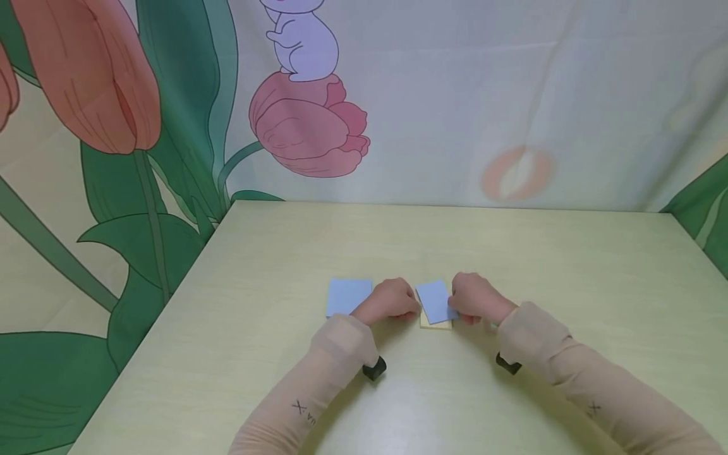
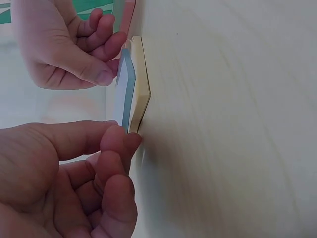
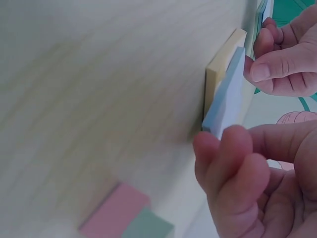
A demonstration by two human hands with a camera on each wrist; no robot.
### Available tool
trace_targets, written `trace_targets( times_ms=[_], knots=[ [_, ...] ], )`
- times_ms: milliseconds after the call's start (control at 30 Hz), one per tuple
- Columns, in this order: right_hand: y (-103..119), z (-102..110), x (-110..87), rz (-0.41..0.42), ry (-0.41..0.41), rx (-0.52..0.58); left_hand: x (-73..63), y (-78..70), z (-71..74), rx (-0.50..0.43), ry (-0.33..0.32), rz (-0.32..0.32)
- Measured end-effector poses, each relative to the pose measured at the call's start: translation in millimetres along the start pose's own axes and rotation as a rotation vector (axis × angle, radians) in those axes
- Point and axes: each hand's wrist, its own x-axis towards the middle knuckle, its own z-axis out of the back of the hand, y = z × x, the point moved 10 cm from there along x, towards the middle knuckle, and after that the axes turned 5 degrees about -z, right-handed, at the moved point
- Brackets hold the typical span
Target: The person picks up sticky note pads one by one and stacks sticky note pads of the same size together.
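Note:
A small blue sticky note pad (image 1: 435, 301) lies turned at an angle over a pale yellow sticky note pad (image 1: 436, 326) on the table. My right hand (image 1: 476, 297) pinches the blue pad near its right edge. From the other side, my left hand (image 1: 392, 299) holds the left edge of the stack with curled fingers, its fingertips right at the yellow pad. In the right wrist view, one end of the blue pad (image 3: 228, 96) stands slightly away from the yellow pad (image 3: 223, 57). Both pads show edge-on in the left wrist view, the yellow one (image 2: 140, 87) against the tabletop.
A larger blue pad (image 1: 348, 296) lies left of the stack, partly behind my left wrist. Pink (image 3: 113, 212) and green (image 3: 148, 225) pads lie on the table in the right wrist view. A curtain with printed flowers (image 1: 309, 126) hangs behind the table's far edge.

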Motion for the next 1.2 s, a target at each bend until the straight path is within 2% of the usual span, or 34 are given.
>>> trace_targets(
  times_ms=[267, 800, 1100, 1200],
  knots=[
    [0.1, -6.0, -1.3, -0.006, 0.037, -0.032, 1.5, -2.4, -4.3, -0.002, 0.007, -0.008],
    [7.5, -10.0, -6.3, 0.055, 0.048, -0.064, 1.1, -3.0, -5.7, -0.003, -0.005, 0.001],
    [6.9, -12.6, -9.4, 0.039, 0.062, 0.019, 1.2, -4.8, -5.4, 0.004, -0.007, 0.0],
    [5.5, -9.8, -8.6, 0.04, 0.057, 0.009, 1.3, -4.3, -3.8, 0.017, -0.011, 0.006]
  ],
)
